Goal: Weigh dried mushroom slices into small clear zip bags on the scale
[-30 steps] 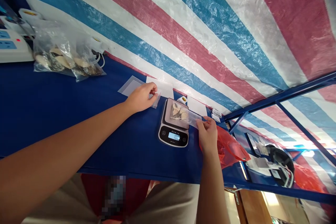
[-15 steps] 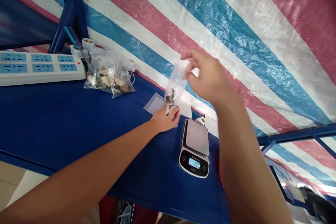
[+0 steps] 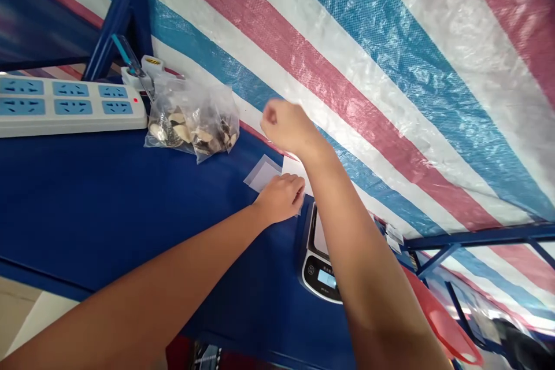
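My right hand [image 3: 288,126] is raised over the back of the table, its fingers curled in and slightly blurred, with nothing visible in them. Below it my left hand [image 3: 281,198] rests low at the table, fingers bent and closed. A corner of clear plastic peeks out under those fingers, but what they grip is hidden. Flat clear bags [image 3: 263,173] lie beside my left hand. Off to the left of my right hand, filled clear plastic bags [image 3: 191,133] with pale and dark pieces lean together. The kitchen scale [image 3: 318,277] is partly covered by my right forearm.
A white power strip [image 3: 73,107] with blue sockets lies at the left. Behind the bags are a blue-handled tool [image 3: 125,52] and white lamp sockets [image 3: 151,65]. A striped tarp [image 3: 347,69] hangs behind the blue table [image 3: 108,196]. A red plastic item [image 3: 446,324] shows at right.
The small bag with dark pieces, earlier between my hands, now stands at the right end of the filled bags. My right hand has moved left and its fingers have curled closed.
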Demonstrator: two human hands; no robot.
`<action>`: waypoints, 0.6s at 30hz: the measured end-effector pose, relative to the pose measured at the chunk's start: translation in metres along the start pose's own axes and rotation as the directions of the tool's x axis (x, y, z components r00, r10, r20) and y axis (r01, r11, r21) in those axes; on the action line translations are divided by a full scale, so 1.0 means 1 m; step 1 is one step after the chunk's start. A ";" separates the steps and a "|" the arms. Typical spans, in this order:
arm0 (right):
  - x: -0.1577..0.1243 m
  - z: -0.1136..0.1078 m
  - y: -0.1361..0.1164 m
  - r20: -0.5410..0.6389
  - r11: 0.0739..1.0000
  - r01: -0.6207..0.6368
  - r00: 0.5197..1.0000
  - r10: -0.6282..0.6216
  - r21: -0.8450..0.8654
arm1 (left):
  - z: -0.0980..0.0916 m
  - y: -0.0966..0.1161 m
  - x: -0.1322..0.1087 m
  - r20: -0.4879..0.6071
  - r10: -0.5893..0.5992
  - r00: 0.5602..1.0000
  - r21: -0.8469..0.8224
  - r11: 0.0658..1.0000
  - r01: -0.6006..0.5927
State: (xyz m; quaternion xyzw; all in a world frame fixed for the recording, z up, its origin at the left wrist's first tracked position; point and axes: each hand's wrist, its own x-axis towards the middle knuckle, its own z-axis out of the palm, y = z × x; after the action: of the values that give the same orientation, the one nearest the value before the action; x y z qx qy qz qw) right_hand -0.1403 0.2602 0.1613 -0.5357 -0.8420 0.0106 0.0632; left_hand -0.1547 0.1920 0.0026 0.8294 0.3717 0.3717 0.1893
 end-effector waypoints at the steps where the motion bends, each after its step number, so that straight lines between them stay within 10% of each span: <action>1: -0.014 -0.001 0.011 0.123 0.993 -0.112 0.986 0.115 -0.028 | -0.003 -0.001 0.000 -0.035 -0.014 0.999 -0.004 1.000 0.013; 4: -0.055 0.005 0.042 0.340 0.924 -0.370 0.860 0.379 -0.095 | -0.014 -0.010 0.004 -0.191 -0.113 0.975 -0.077 0.992 0.100; 9: -0.105 0.025 0.071 0.411 0.826 -0.559 0.740 0.533 -0.065 | -0.030 -0.031 0.014 -0.379 -0.458 0.804 -0.320 0.880 0.350; 18: -0.129 0.045 0.059 0.156 0.829 -0.546 0.836 0.527 0.126 | -0.028 -0.031 0.016 -0.416 -0.446 0.792 -0.389 0.875 0.288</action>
State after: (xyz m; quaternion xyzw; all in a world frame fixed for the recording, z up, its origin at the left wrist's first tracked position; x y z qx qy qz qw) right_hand -0.0382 0.1714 0.0994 -0.7419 -0.6560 0.1283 0.0534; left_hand -0.1833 0.2255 0.0104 0.5774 0.5010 0.5791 0.2834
